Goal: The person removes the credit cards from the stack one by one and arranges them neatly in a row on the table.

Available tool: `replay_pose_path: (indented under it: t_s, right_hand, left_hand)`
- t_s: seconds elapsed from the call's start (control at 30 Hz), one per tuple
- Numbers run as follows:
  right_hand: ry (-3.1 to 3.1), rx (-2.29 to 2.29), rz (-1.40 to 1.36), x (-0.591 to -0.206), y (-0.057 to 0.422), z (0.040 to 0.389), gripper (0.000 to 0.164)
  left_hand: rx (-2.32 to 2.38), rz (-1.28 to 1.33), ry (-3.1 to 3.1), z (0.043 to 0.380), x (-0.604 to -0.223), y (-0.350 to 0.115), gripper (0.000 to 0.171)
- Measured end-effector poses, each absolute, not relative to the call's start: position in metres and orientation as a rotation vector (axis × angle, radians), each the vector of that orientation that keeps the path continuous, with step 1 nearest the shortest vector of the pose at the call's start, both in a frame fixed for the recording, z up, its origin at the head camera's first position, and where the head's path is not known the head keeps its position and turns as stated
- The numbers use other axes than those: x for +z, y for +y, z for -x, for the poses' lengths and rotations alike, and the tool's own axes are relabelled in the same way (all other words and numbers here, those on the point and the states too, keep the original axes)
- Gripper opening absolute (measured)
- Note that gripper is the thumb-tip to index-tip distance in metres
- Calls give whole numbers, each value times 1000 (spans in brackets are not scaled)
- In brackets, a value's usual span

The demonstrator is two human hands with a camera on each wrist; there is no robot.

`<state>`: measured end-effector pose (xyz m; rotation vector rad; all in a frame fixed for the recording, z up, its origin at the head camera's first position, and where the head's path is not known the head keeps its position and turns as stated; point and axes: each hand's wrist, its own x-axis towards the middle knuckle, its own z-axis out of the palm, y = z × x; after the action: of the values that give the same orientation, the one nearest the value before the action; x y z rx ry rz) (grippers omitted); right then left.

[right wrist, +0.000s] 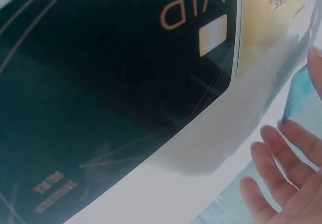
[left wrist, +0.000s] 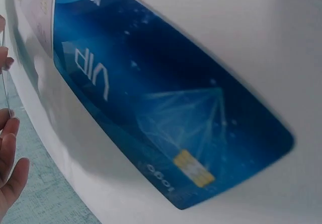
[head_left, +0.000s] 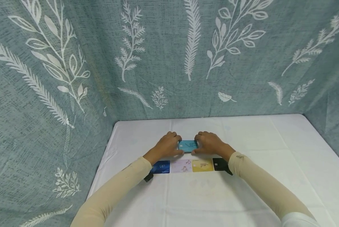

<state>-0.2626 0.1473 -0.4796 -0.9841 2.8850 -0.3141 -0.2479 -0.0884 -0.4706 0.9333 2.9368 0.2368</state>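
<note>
A teal VIP card point(head_left: 187, 145) is held by its two short ends between my hands. My left hand point(head_left: 167, 145) pinches its left end, thumb at the near corner and fingers at the far one. On the opposite end my right hand point(head_left: 210, 143) grips it the same way. In the right wrist view a corner of the teal card point(right wrist: 298, 94) shows by the fingers. Closer to me lies a row of cards: dark blue point(left wrist: 151, 83), pale pink point(head_left: 181, 166), yellow point(head_left: 202, 165) and black point(right wrist: 115, 83). My forearms partly cover the row's outer ends.
The cards lie on a white-covered table point(head_left: 271, 151). Behind it and at both sides hangs a grey-green curtain point(head_left: 163, 56) with white leaf prints. A small black wrist device point(head_left: 148, 177) shows below the left wrist.
</note>
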Motion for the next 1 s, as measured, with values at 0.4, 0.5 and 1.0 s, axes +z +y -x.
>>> replay_pose_path:
  t_s: [0.4, 0.5, 1.0]
  right_hand:
    - [2897, -349, 936, -478, 158, 260, 60]
    - [2901, -358, 921, -479, 161, 258, 60]
    - [2922, -348, 935, -477, 174, 255, 61]
  left_hand:
    - [208, -941, 2943, 247, -467, -77, 54]
    - [220, -939, 2942, 245, -467, -74, 54]
    - [212, -963, 2941, 243, -465, -62, 54]
